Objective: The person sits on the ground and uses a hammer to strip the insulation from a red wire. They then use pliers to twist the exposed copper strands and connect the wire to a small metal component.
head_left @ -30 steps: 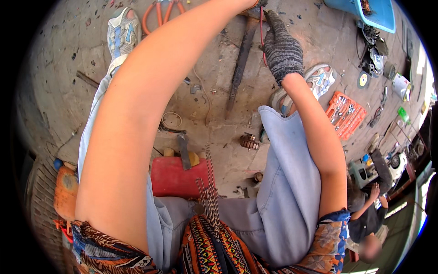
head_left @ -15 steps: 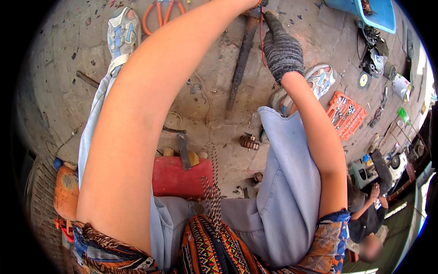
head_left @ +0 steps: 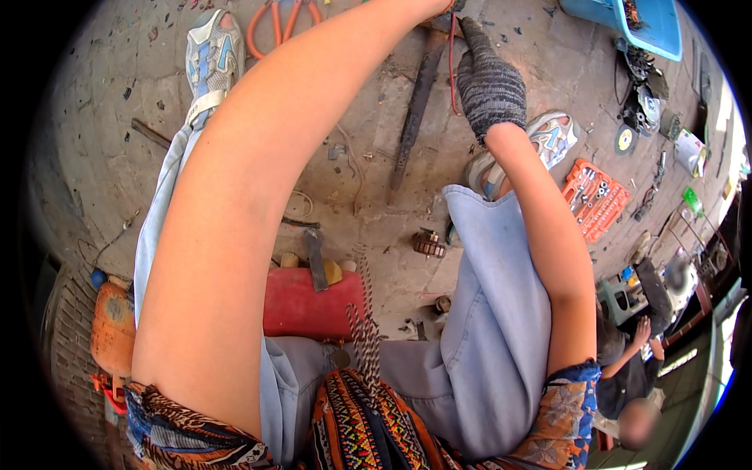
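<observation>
My left hand (head_left: pixel 450 6) is at the top edge in a dark glove, mostly cut off, so its fingers do not show clearly. A thin red cable (head_left: pixel 453 78) hangs down from beside it. Just right of the cable is my right hand (head_left: pixel 490 90) in a grey knit glove, one finger stretched upward and the others curled; what they hold is hidden. A long dark metal bar (head_left: pixel 411 125) lies on the paving left of that hand, between my feet. Orange-handled loops of a tool (head_left: pixel 258 33) show beyond my left forearm.
A blue tub (head_left: pixel 646 35), black parts (head_left: pixel 638 86) and an orange socket case (head_left: pixel 595 200) lie on the right. Below are a red container (head_left: pixel 301 305) and a dark coil part (head_left: pixel 429 244). An orange tank (head_left: pixel 110 337) stands left. Another person (head_left: pixel 627 384) is at lower right.
My right hand and forearm have shifted very slightly to the right. Little else has visibly changed.
</observation>
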{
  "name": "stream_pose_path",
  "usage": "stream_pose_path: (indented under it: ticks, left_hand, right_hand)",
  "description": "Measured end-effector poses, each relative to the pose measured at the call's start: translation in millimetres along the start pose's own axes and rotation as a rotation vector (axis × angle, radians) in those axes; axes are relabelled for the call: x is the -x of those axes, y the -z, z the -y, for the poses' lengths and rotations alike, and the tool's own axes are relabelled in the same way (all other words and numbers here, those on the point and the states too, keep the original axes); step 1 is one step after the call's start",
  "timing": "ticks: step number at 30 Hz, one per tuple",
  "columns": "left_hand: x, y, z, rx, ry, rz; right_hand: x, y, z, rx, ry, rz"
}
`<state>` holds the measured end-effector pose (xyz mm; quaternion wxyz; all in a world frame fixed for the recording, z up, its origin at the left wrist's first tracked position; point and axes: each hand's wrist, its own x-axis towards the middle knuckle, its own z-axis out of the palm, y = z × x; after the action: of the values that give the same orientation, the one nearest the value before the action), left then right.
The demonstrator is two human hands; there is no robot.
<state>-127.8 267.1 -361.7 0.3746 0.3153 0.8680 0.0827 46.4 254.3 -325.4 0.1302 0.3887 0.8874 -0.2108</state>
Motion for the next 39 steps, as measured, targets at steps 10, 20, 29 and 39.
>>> stream_pose_path:
  ticks: [10, 20, 29, 39]
  left_hand:
    - [0, 0, 3, -0.024, -0.010, 0.015]
    - [-1, 0, 2, -0.003, -0.011, 0.014]
    - [-3, -3, 0, 0.006, -0.011, 0.012]
    - [-10, -17, 9, -0.028, -0.126, 0.035]
  right_hand:
    - [0, -3, 2, 0.049, -0.003, 0.025]
    - [-1, -3, 2, 0.113, 0.021, 0.017]
    - [1, 2, 4, 0.122, 0.039, 0.029]
    - [1, 20, 21, 0.265, 0.052, 0.170]
